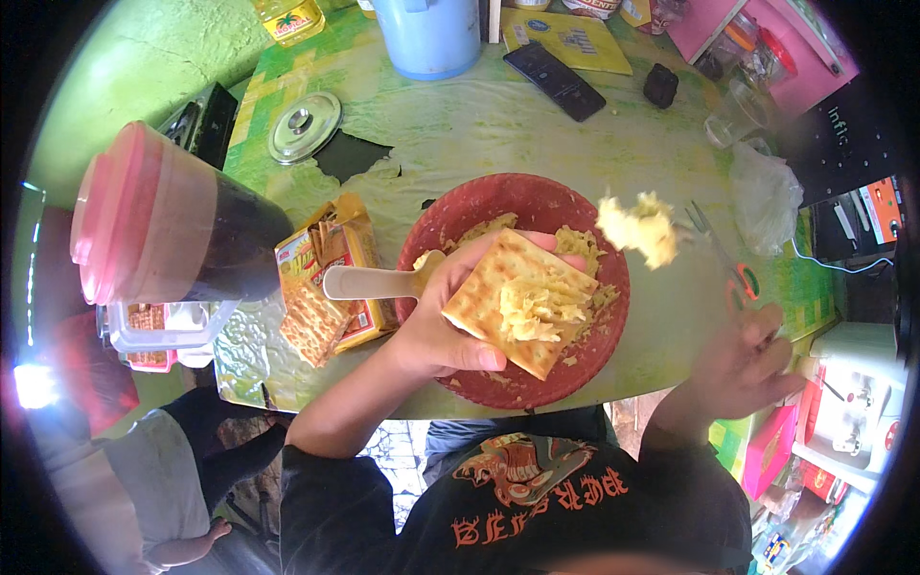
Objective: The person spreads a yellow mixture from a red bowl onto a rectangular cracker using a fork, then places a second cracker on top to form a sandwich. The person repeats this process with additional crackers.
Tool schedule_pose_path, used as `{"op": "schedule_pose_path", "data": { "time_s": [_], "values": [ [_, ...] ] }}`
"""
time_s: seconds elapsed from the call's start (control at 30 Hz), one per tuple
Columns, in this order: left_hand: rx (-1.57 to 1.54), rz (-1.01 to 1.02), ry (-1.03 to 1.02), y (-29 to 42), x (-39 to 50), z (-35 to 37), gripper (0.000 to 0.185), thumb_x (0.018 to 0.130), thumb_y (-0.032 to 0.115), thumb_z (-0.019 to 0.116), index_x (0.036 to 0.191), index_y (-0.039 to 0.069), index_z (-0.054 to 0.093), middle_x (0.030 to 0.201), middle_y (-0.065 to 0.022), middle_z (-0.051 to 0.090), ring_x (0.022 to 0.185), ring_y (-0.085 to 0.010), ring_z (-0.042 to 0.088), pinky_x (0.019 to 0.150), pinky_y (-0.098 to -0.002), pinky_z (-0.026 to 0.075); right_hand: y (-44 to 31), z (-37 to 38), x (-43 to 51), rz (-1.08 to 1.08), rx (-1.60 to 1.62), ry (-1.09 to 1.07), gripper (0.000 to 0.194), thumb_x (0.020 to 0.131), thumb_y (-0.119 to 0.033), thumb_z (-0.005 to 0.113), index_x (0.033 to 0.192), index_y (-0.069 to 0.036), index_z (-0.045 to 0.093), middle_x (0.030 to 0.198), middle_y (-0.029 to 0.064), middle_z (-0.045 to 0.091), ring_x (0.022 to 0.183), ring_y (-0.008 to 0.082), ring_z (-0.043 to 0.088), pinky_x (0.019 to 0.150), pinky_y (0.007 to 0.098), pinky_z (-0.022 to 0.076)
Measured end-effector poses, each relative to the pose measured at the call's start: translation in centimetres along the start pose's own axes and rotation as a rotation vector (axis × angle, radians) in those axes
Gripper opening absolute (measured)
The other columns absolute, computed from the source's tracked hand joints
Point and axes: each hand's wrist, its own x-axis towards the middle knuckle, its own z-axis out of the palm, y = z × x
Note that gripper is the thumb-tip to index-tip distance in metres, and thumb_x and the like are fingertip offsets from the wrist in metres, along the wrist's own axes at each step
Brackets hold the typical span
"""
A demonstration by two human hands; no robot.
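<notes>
My left hand [445, 316] holds a square cracker [528, 305] over a red plastic basin [517, 399]; a mound of yellow mashed food [543, 309] tops the cracker. More mash lines the basin. A pale spoon or spatula handle [370, 282] juts out past the basin's left rim, its far end hidden behind my left hand. To the right, my right hand [751, 366] has curled fingers and appears to grip a thin, blurred utensil [683, 231] bearing a clump of yellow mash [640, 228]. Its handle is hard to make out. Scissors with orange handles [747, 280] lie near this hand.
Left of the basin are an open cracker packet [359, 251], loose crackers [313, 323] and a pink-lidded pitcher [237, 237]. A metal lid [305, 128], blue container [429, 36], phone [555, 80] and plastic bag [765, 198] lie farther out. Another person [154, 474] is at lower left.
</notes>
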Motion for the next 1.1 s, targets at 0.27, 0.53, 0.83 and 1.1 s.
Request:
{"op": "schedule_pose_path", "data": {
  "time_s": [0.27,0.53,0.83,1.1],
  "values": [
    [0.105,-0.053,0.036,0.0,-0.4,-0.3,0.101,0.051,0.034,0.081,0.127,-0.001,0.025,0.124,-0.0169,0.040,0.112,-0.0254,0.044,0.096,-0.0385,0.035,1.1,3.4,-1.1,-0.253,0.271,-0.491,0.049,0.092,-0.030,0.027,0.079,0.007,0.056,0.099,0.0286,0.050,0.077,0.0303,0.062,0.057,0.0232,0.0529],
    [0.065,-0.083,0.017,0.4,-0.1,0.4,0.109,0.051,0.039,0.081,0.131,0.000,0.017,0.131,-0.0215,0.029,0.119,-0.0284,0.037,0.098,-0.0399,0.033,1.2,3.8,-2.2,-0.196,0.152,-0.577,0.056,0.093,-0.033,0.025,0.071,0.005,0.060,0.093,0.0257,0.056,0.074,0.0280,0.062,0.059,0.0275,0.0526],
    [-0.016,0.098,0.075,0.0,0.2,0.7,0.092,0.059,0.027,0.078,0.130,0.000,0.024,0.131,-0.0217,0.031,0.119,-0.0308,0.036,0.097,-0.0396,0.032,1.8,3.8,-3.2,-0.243,0.073,-0.531,0.060,0.094,-0.033,0.020,0.067,0.005,0.059,0.086,0.0233,0.059,0.069,0.0282,0.062,0.060,0.0305,0.0533],
    [-0.011,0.125,0.022,-0.1,0.2,0.3,0.088,0.064,0.027,0.074,0.130,0.000,0.023,0.132,-0.0217,0.029,0.120,-0.0306,0.036,0.098,-0.0400,0.031,1.4,3.1,-4.2,-0.130,0.278,-0.300,0.060,0.093,-0.033,0.025,0.060,0.005,0.059,0.074,0.0223,0.061,0.050,0.0239,0.059,0.049,0.0281,0.0514]
  ]
}}
